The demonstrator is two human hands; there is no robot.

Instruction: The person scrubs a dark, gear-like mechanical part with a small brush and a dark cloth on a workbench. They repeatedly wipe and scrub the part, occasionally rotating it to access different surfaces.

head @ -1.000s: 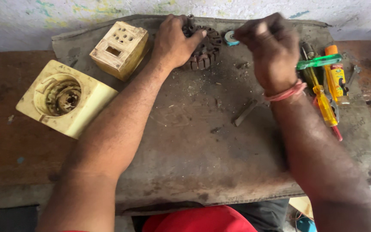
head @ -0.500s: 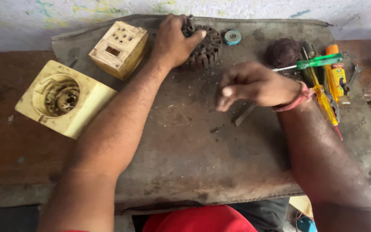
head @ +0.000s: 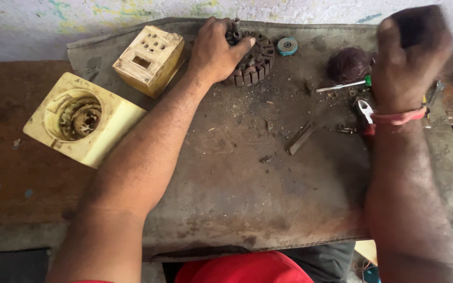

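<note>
Grey, dirt-stained cloth (head: 226,188) covers the middle of a worn wooden bench (head: 6,194) set against a paint-flecked wall.

Progress, as a judgement: the work appears to be mid-disassembly or repair of a small motor. The slotted metal motor core (head: 255,63) is already out of its casing and lies on the cloth at 12 o'clock. Two cream plastic housings stand apart at 9 to 10 o'clock: the hollow round-bored housing (head: 82,119) and the smaller box with holes (head: 150,58). A dark wire coil (head: 347,64) rests at 1 o'clock and a small blue disc (head: 287,45) just beside the core. Reassembly is not yet visible.

Left hand (head: 213,50): curled over the left edge of the core, fingers closed around it in a firm grip.

Right hand (head: 407,57): raised at 2 o'clock, blurred, fingers drawn into a loose fist; whether it holds anything cannot be told. Beneath it lie a green-handled screwdriver (head: 342,86) and red-handled pliers (head: 365,112), untouched.
</note>
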